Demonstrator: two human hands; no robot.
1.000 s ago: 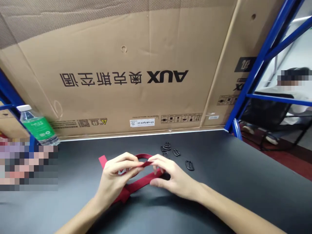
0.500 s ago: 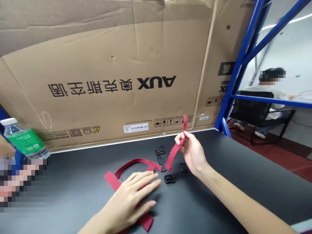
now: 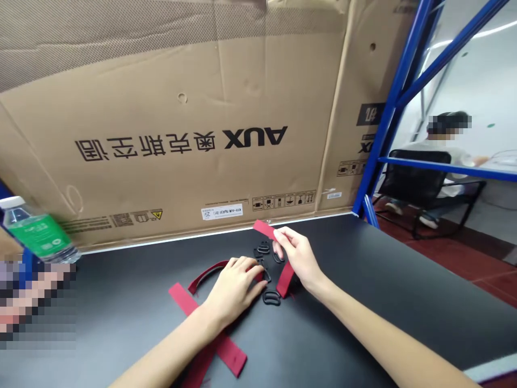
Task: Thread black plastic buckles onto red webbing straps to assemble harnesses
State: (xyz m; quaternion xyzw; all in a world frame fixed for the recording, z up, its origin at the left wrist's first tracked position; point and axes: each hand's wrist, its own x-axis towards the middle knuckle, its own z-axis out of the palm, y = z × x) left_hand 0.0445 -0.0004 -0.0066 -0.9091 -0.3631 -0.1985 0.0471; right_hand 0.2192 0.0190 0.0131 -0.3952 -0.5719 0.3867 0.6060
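The bare left arm (image 3: 165, 347) comes in over the near edge of the black, flat tabletop (image 3: 404, 280) and leans to the right. Its wrist (image 3: 213, 317) leads to the bare left hand (image 3: 236, 283), palm down, with the back on top. The fingers sit side by side and bend over at the ends. The thumb sticks out below them, pointing right.

The bare right arm (image 3: 375, 328) slants in from the near right corner. The bare right hand (image 3: 301, 256) is closer to the far edge, with its fingertips pinched and pointing left. The hands are apart.
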